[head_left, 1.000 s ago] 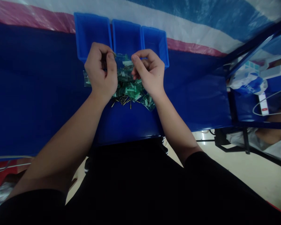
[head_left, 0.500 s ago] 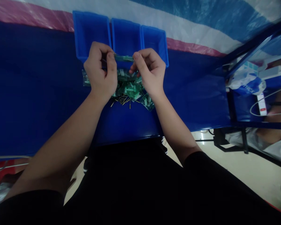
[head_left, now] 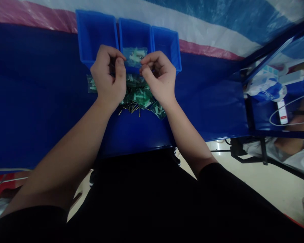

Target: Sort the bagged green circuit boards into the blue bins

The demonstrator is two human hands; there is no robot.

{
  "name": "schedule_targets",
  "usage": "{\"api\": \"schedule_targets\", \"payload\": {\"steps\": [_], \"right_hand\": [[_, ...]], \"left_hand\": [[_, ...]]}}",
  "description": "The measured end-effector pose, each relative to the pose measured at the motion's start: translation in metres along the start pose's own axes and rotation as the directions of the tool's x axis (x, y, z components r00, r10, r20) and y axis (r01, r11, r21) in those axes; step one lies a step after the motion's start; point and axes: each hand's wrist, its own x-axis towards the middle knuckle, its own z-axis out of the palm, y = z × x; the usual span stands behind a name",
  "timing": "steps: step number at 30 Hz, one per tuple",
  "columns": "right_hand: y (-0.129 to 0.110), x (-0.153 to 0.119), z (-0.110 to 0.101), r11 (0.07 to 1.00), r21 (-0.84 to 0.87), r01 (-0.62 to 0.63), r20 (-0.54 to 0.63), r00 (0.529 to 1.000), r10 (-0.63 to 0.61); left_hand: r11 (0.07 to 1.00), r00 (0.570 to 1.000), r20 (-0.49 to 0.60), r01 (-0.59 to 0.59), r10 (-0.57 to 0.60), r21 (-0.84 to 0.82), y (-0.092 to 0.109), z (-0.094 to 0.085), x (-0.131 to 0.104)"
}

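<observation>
A small clear bag [head_left: 134, 55] with pale green parts inside hangs between my two hands, in front of the middle blue bin [head_left: 135, 33]. My left hand [head_left: 109, 72] pinches its left edge between thumb and forefinger. At its lower right corner, my right hand [head_left: 160, 75] is closed in a pinch on the bag. Below the hands lies a pile of similar green bags [head_left: 140, 96], partly hidden by my fingers. Several loose brass-coloured screws or pins [head_left: 133, 108] stick out at the pile's front edge.
On either side of the middle bin stand a left blue bin [head_left: 97, 32] and a right blue bin [head_left: 167, 45]. A metal frame [head_left: 250, 114] rises at the right, with a plastic package [head_left: 266, 89] behind it. Another person's arm [head_left: 300, 126] shows at the far right.
The bag has turned from nearly edge-on to face the camera, so its contents show. My right hand's fingertips have shifted slightly left and down along it.
</observation>
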Motion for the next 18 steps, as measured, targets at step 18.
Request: {"api": "schedule_targets", "payload": {"steps": [18], "right_hand": [[-0.009,-0.0019,-0.0041,0.994,-0.111,-0.016,0.021,1.0,0.018]], "left_hand": [[1.0,1.0,-0.021,-0.01,0.009,-0.022,-0.0038,0.0022,0.0009]]}}
